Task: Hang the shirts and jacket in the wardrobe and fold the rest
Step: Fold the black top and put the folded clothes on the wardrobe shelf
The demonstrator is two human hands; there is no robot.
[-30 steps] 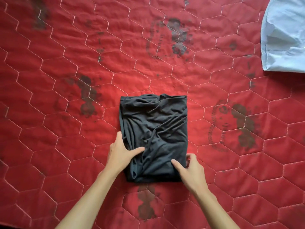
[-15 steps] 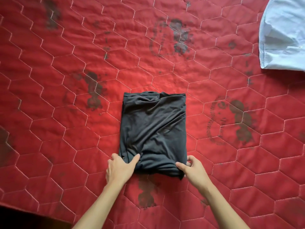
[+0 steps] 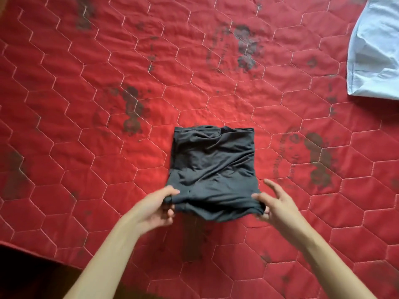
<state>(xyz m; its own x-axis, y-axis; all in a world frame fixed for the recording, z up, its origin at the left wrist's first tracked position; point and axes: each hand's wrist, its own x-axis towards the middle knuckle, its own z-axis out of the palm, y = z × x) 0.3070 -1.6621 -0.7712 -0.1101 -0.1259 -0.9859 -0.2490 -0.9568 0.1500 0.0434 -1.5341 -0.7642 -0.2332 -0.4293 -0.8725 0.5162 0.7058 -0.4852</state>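
You're in the fold part of the task. The dark garment [image 3: 212,171] lies mid-frame on the red quilted bedspread [image 3: 86,126], already down to a compact rectangle with loose wrinkles across the top.

Your left hand [image 3: 157,209] pinches the near-left corner, thumb on top and fingers curled under. Your right hand [image 3: 274,203] has the near-right corner between the thumb and the lower fingers, while the index finger sticks out straight and touches nothing. The near edge looks raised a little off the bedspread and the far edge lies flat.

The next move is probably one of two things: carry that near edge over toward the far edge for one more fold, or lift the whole bundle and set it aside. Either way, move both corners together. The cloth looks thin and slippery, so the layers underneath could slide out if one hand leads.

Count:
- Dark garment: one.
- Pale blue garment [image 3: 375,57]: one, at the upper right, well apart from the dark one and cut off by the frame. I can't tell if it's a shirt.
- Hands: two, both busy.
- Bedspread: one.
- Wardrobe, hangers, jacket: none in view.
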